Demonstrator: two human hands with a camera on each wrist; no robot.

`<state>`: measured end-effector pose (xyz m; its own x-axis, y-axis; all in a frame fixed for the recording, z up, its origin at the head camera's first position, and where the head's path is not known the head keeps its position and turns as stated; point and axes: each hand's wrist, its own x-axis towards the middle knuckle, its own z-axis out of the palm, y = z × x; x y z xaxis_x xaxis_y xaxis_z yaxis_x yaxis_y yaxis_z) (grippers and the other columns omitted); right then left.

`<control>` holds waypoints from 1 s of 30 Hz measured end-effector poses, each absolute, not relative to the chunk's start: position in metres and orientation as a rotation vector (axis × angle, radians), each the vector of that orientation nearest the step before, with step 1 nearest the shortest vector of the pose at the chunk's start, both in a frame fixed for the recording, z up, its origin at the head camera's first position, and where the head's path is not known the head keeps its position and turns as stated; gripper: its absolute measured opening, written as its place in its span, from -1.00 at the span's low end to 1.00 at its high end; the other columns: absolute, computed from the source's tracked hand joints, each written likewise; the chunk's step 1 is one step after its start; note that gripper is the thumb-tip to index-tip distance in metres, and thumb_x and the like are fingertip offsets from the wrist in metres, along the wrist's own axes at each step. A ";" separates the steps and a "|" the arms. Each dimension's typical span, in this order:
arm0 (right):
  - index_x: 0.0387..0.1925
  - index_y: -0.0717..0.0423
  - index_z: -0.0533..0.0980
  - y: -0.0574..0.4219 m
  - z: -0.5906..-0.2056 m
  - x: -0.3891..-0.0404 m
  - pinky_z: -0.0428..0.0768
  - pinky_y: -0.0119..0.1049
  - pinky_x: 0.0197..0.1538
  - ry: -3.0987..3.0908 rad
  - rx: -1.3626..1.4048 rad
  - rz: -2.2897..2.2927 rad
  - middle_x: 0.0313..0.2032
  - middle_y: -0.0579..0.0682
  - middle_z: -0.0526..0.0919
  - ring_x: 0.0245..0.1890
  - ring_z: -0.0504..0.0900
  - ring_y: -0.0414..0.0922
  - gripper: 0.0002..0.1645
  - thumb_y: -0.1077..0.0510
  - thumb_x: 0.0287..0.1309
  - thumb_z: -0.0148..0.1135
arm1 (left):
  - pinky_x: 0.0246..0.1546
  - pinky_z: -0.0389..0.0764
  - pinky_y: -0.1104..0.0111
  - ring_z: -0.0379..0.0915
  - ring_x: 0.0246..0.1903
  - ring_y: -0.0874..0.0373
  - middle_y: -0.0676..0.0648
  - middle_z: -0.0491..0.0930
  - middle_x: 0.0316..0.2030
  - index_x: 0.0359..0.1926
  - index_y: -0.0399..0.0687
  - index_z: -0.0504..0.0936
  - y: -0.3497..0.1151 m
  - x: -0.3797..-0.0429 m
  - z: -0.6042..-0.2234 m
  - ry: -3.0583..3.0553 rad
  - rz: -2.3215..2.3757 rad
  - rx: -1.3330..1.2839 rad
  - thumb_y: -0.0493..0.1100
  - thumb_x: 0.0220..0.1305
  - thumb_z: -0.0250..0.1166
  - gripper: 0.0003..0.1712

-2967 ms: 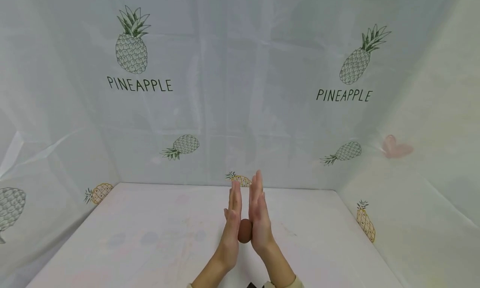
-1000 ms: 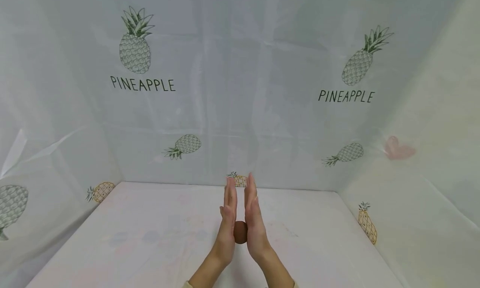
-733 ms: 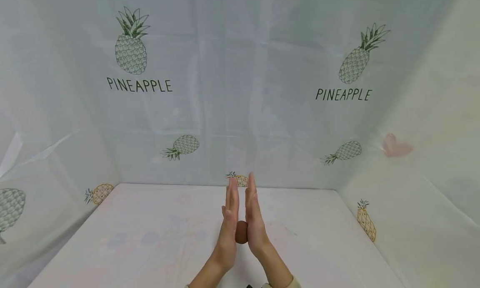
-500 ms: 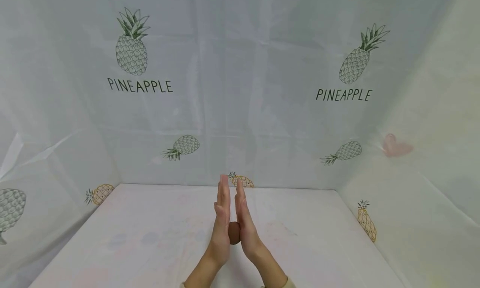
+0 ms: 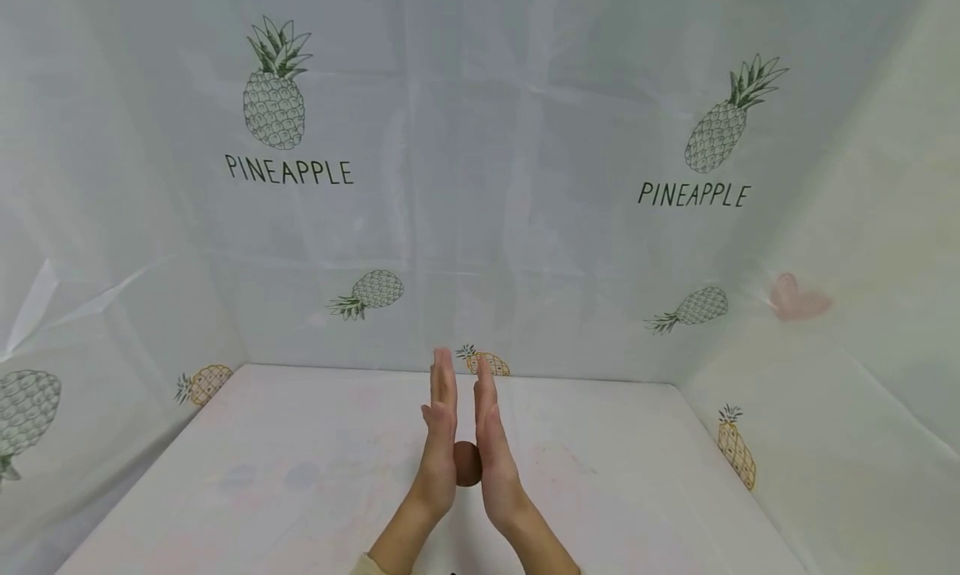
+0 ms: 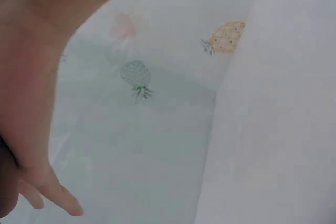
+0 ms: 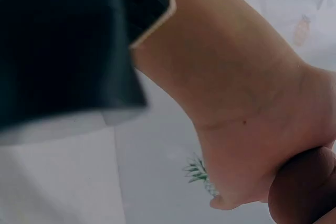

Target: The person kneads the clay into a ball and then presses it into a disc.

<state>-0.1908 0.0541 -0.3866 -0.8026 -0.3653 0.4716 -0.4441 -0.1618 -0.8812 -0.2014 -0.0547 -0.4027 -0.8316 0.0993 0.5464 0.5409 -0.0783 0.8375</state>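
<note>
In the head view a smooth brown ball [image 5: 467, 464] is held between two flat, facing palms near the bottom centre. The left hand [image 5: 440, 442] lies against its left side, and the right hand [image 5: 493, 450] against its right. Fingers on both hands are straight and point away from me, with a narrow gap between the two sets of fingertips. The palms hide the ball's sides. Part of the same ball [image 7: 302, 187] shows at the lower right of the right wrist view, against a palm. At the left wrist view's lower left corner, only an edge of the ball [image 6: 7, 187] appears.
A white tabletop [image 5: 300, 442] with faint pink and blue stains lies below the hands. Pale sheeting [image 5: 465, 183] printed with pineapples encloses the back and both sides. A beige cuff [image 5: 367, 565] shows at the bottom, and a dark blurred shape [image 7: 68, 45] fills part of the right wrist view.
Both hands and the ball have shifted a little left. Against each other, the left fingertips have slid forward and the right ones back. The ball stays between the palms.
</note>
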 end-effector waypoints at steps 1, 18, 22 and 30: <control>0.68 -0.57 -0.35 0.056 -0.386 -0.191 -0.54 0.46 0.50 -1.983 0.959 2.149 0.67 -0.40 -0.44 0.69 -0.48 -0.08 -0.32 -0.19 0.64 -0.77 | 0.40 -0.83 -0.29 -0.77 0.64 0.22 0.35 -0.57 0.66 0.69 0.56 -0.40 -0.052 -0.201 -0.404 -1.897 -1.972 -0.705 0.30 0.62 -0.67 -0.31; 0.69 -0.54 -0.39 0.064 -0.400 -0.217 -0.56 0.39 0.53 -1.949 0.913 2.237 0.66 -0.41 -0.50 0.67 -0.56 -0.15 -0.33 -0.23 0.67 -0.75 | 0.44 -0.80 -0.25 -0.71 0.66 0.20 0.25 -0.52 0.70 0.72 0.35 -0.39 -0.040 -0.182 -0.399 -1.844 -1.910 -0.838 0.19 0.66 -0.67 -0.30; 0.67 -0.55 -0.41 0.055 -0.406 -0.215 -0.60 0.43 0.50 -2.012 1.004 2.220 0.66 -0.39 -0.53 0.66 -0.62 -0.10 -0.33 -0.25 0.64 -0.83 | 0.43 -0.81 -0.26 -0.74 0.65 0.24 0.29 -0.55 0.69 0.71 0.43 -0.41 -0.050 -0.188 -0.396 -1.817 -1.961 -0.775 0.33 0.61 -0.69 -0.26; 0.68 -0.53 -0.42 0.049 -0.398 -0.201 -0.63 0.47 0.46 -1.991 1.051 2.206 0.66 -0.39 -0.52 0.67 -0.57 -0.05 -0.31 -0.28 0.61 -0.85 | 0.38 -0.81 -0.35 -0.83 0.62 0.18 0.34 -0.60 0.65 0.69 0.52 -0.46 -0.064 -0.204 -0.399 -1.814 -2.021 -0.684 0.41 0.58 -0.68 -0.25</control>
<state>-0.2007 0.0488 -0.3984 -0.7775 -0.4286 0.4603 -0.4140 -0.2021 -0.8875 -0.2035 -0.0636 -0.3988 -0.8265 0.0663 0.5589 0.5486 -0.1274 0.8263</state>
